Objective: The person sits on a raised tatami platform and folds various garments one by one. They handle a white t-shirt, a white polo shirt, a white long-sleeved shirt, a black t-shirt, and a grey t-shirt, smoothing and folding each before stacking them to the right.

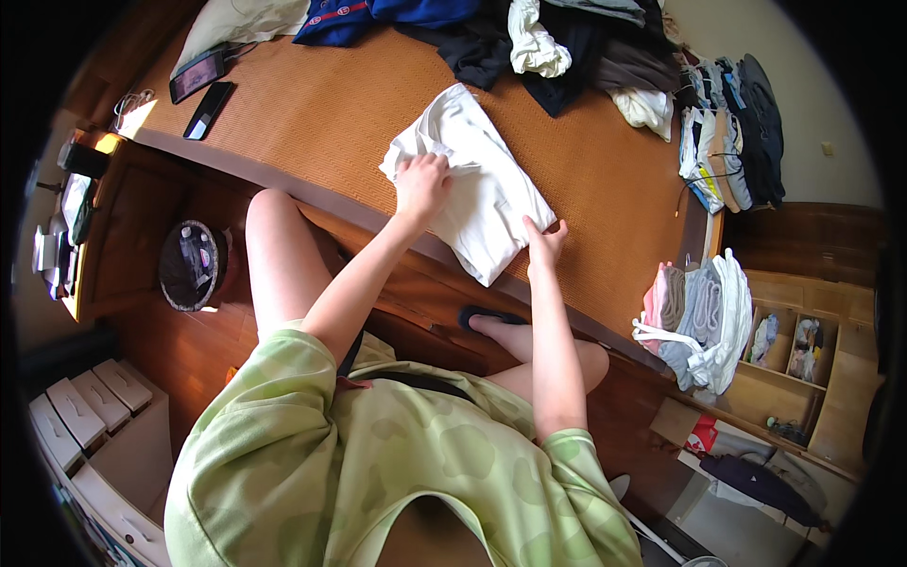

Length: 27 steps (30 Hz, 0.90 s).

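A white cloth garment, partly folded, lies on the woven mat covering the bed, its lower corner at the bed's edge. My left hand rests on its left part, fingers curled on the fabric; whether they pinch it is hidden. At its lower right corner, my right hand holds the edge between thumb and fingers. Beyond the garment lie dark clothes and a crumpled white piece.
Folded clothes stand in a row at the bed's right side, with a second stack nearer. Two phones lie at upper left. A waste bin stands on the floor at left, and an open drawer unit at right.
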Each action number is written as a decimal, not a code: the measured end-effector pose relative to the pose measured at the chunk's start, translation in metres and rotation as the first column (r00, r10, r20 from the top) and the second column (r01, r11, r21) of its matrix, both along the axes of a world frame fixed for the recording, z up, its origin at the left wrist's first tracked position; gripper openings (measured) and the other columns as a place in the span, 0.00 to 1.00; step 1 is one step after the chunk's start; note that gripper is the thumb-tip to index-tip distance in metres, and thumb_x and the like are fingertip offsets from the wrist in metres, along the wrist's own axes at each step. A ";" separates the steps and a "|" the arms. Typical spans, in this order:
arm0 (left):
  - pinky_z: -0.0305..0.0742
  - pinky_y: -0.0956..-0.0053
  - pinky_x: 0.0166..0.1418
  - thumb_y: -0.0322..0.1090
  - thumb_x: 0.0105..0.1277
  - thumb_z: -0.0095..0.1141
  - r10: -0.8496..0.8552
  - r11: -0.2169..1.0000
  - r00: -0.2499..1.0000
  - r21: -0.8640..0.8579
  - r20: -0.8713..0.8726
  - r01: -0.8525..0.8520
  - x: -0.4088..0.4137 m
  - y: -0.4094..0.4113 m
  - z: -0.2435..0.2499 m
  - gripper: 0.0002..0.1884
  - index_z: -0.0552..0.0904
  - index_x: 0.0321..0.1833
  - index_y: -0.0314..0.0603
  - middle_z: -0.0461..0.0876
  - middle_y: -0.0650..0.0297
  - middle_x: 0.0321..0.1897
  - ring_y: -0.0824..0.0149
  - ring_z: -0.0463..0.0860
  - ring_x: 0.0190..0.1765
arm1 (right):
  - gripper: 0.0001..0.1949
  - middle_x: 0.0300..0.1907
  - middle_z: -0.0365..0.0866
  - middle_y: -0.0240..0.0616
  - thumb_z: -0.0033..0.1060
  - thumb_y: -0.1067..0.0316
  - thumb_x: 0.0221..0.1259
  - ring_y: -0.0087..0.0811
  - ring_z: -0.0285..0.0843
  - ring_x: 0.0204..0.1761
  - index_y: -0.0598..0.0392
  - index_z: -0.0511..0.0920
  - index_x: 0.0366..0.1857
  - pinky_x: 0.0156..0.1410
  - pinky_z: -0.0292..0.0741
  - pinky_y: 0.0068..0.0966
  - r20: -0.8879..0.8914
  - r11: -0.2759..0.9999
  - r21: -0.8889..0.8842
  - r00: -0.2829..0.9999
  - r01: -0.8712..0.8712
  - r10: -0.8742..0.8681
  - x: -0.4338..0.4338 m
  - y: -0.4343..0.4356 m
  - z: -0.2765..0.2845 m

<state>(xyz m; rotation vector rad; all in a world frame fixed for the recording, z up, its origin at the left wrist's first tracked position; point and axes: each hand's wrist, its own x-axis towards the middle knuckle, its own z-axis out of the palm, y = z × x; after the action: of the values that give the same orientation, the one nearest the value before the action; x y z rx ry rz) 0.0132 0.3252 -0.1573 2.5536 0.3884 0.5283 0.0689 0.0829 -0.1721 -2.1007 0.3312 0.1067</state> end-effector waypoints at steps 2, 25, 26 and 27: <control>0.70 0.64 0.53 0.35 0.58 0.57 0.147 0.953 0.989 -0.265 -0.021 -0.147 -0.006 0.012 0.011 0.10 0.76 0.41 0.42 0.81 0.57 0.36 0.58 0.80 0.46 | 0.33 0.60 0.72 0.46 0.73 0.64 0.53 0.37 0.70 0.61 0.60 0.66 0.62 0.65 0.68 0.31 -0.112 0.970 0.244 0.994 0.023 0.005 0.006 -0.016 -0.016; 0.43 0.55 0.78 0.60 0.67 0.46 -0.341 0.905 0.932 0.225 -0.125 0.362 -0.023 -0.032 -0.024 0.34 0.65 0.73 0.55 0.59 0.57 0.74 0.57 0.55 0.76 | 0.14 0.40 0.83 0.41 0.66 0.75 0.56 0.28 0.82 0.41 0.67 0.78 0.45 0.48 0.78 0.23 -0.221 0.680 0.698 0.971 0.224 -0.093 -0.059 -0.018 -0.006; 0.42 0.55 0.78 0.61 0.67 0.45 -0.293 0.914 0.944 0.246 -0.153 0.324 -0.022 -0.028 -0.025 0.34 0.64 0.73 0.55 0.57 0.58 0.75 0.58 0.53 0.76 | 0.13 0.39 0.83 0.40 0.65 0.75 0.57 0.28 0.82 0.40 0.67 0.78 0.45 0.47 0.78 0.23 -0.225 0.688 0.688 0.969 0.231 -0.100 -0.064 -0.024 -0.004; 0.41 0.56 0.78 0.62 0.68 0.44 -0.234 0.922 0.955 0.270 -0.183 0.277 -0.023 -0.022 -0.025 0.35 0.63 0.74 0.54 0.56 0.58 0.75 0.58 0.52 0.77 | 0.12 0.38 0.83 0.39 0.65 0.74 0.57 0.27 0.82 0.39 0.66 0.78 0.44 0.47 0.77 0.23 -0.237 0.703 0.667 0.965 0.248 -0.116 -0.071 -0.026 0.000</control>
<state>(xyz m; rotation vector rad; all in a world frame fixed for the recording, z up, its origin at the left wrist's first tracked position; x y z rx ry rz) -0.0095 0.3029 -0.1818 2.8833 0.0191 0.3179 -0.0016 0.0565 -0.1722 -1.2949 0.5162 0.2601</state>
